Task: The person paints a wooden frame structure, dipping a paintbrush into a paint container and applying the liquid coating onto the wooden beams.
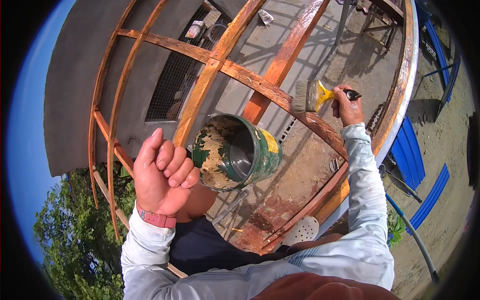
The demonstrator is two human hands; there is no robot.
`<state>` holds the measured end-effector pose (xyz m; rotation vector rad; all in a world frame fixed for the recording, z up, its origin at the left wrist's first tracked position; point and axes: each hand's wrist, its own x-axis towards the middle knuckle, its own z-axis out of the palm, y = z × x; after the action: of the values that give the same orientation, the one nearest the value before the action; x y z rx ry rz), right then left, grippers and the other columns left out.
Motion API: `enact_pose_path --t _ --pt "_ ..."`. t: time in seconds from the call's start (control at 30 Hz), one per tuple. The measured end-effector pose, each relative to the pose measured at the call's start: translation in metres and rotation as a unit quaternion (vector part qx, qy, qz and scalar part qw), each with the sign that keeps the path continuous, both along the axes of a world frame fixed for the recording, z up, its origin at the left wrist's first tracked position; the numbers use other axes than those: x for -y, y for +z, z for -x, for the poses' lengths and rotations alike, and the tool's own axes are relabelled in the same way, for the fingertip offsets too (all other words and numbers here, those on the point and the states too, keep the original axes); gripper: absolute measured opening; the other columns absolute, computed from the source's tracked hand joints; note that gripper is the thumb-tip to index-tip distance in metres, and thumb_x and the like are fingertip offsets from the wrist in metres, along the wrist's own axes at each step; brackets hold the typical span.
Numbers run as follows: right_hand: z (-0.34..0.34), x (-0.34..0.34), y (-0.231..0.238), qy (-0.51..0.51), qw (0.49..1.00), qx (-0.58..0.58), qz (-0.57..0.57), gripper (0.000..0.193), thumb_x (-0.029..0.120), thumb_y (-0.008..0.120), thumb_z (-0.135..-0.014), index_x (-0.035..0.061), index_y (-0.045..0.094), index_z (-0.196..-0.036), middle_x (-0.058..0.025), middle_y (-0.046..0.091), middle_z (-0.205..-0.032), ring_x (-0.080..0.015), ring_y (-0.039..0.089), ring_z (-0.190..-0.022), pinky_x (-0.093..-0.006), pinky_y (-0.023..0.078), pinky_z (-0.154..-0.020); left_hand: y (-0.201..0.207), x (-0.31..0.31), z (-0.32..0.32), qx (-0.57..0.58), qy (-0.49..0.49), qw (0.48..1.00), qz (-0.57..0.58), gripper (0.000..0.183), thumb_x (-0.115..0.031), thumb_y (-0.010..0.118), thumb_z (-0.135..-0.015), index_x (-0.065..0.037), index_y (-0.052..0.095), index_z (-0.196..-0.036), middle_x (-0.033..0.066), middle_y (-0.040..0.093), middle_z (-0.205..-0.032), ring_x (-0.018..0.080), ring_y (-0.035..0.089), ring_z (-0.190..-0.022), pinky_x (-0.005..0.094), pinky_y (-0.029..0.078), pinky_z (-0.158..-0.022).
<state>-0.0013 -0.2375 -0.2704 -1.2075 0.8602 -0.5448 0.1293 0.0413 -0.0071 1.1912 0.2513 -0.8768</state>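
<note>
In my right hand (347,107) is a wide paintbrush (320,95) with a yellow and black handle. Its grey bristles lie against a reddish-brown wooden cross beam (280,96), which looks wet and glossy in places. My left hand (166,175) is raised with its fingers curled in and the thumb up, and no object shows in it; a pink watch is on that wrist. Just right of those fingers hangs a green bucket (267,160), tilted, with tan crust inside and dark liquid at the bottom. What holds up the bucket cannot be made out.
More wooden beams (207,82) cross in an open grid above the ground. A light metal edge (400,122) curves along the right. Blue corrugated sheets (407,152) lie below at right. A grey wall (82,95) with a mesh opening (172,85) stands at left, above a leafy tree (85,235).
</note>
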Motion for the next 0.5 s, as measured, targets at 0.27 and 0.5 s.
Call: enact_pose_path --t 0.27,0.5 --pt "-0.228 0.036 -0.017 -0.111 0.980 0.144 -0.074 0.021 0.011 0.053 -0.075 0.0009 0.054 -0.094 -0.0092 0.060 -0.066 -0.0168 0.060 -0.050 -0.0248 0.043 -0.041 0.002 -0.028 -0.006 -0.022 0.055 0.998 0.002 0.048 -0.035 0.032 -0.093 -0.015 0.031 -0.049 -0.0028 0.025 -0.043 0.0099 0.024 -0.033 0.0260 0.024 -0.037" --pt "-0.256 -0.128 -0.053 -0.007 0.980 0.158 -0.122 0.015 0.009 0.052 -0.076 0.0034 0.051 -0.090 -0.0105 0.057 -0.060 -0.0145 0.056 -0.045 -0.0261 0.044 -0.040 0.019 -0.070 -0.060 0.086 0.093 0.992 0.005 0.045 -0.030 0.032 -0.093 -0.014 0.030 -0.051 -0.0026 0.023 -0.045 0.0100 0.018 -0.034 0.0258 0.019 -0.037"
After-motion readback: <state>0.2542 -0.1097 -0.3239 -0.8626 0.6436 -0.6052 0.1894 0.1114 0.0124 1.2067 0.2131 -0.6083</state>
